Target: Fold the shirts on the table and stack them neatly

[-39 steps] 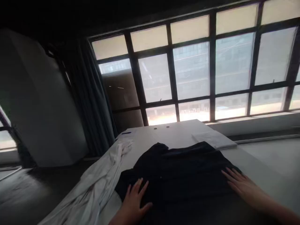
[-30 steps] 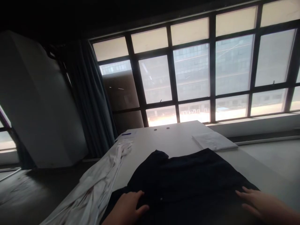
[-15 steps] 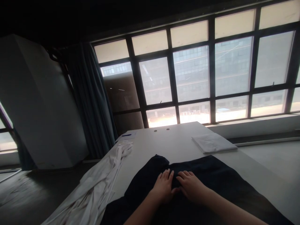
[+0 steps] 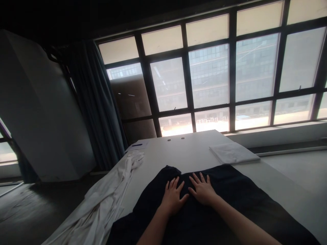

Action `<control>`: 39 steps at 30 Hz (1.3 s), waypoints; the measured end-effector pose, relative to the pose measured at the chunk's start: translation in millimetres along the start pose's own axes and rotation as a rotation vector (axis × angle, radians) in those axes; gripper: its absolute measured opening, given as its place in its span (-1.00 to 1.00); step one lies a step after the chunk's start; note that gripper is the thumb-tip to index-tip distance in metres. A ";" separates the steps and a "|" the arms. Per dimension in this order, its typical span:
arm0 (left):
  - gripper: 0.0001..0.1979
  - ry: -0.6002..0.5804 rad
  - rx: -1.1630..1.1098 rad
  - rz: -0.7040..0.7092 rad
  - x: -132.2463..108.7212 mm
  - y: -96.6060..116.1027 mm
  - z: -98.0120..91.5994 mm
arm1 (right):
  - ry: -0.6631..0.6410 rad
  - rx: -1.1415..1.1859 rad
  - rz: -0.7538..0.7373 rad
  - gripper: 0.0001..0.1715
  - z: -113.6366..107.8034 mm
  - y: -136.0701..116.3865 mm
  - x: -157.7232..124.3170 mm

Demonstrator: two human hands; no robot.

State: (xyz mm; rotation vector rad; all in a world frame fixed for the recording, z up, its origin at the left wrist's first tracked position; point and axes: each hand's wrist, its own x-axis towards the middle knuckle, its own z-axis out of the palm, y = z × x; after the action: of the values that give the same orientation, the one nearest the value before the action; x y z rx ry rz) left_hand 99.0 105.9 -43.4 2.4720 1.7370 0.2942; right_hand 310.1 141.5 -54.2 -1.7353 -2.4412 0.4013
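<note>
We have both palms pressed flat on the dark garment, which lies spread across the near half of the white bench, its far edge bunched into a small hump at the left. Our left hand and right hand sit side by side near that far edge, thumbs almost touching; the fingers are splayed and released, grasping nothing, only bearing down on the cloth. Held this way, the weight of the palms keeps the fabric flat against the bench, and we judge the open spread of the fingers suits smoothing rather than lifting. To the left, a white garment lies crumpled in a long heap along the bench's left edge, apart from the dark cloth, seemingly set aside. A folded white cloth rests far right on the bench, neat and well clear of our hands. Farther off, a blue pen lies on a sheet at the far left corner, below the large window.
</note>
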 end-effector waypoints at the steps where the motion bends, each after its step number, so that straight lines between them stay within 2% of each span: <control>1: -0.36 0.012 -0.004 0.010 -1.5 0.0 -1.4 | 0.007 -0.002 0.000 -0.07 0.5 -0.8 1.2; 5: -0.46 -0.014 -0.044 0.044 -5.3 0.5 -4.4 | 0.018 -0.007 -0.010 -0.08 1.9 -1.5 1.2; 12: -0.35 -0.100 -0.012 0.010 -2.3 -2.9 0.0 | 0.034 -0.018 -0.017 -0.10 3.9 0.6 3.2; 21: -0.25 -0.119 0.013 -0.042 7.9 -6.9 1.7 | 0.033 -0.011 -0.022 -0.08 0.9 0.3 2.7; 39: -0.25 -0.102 0.011 -0.039 10.3 -7.2 3.3 | 0.033 0.003 -0.032 -0.11 -1.3 4.2 0.6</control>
State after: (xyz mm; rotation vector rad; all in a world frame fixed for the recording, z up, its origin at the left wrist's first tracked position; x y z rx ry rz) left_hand 96.5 118.2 -47.0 2.4115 1.7488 0.1530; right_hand 314.1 143.5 -54.2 -1.6858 -2.4407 0.3699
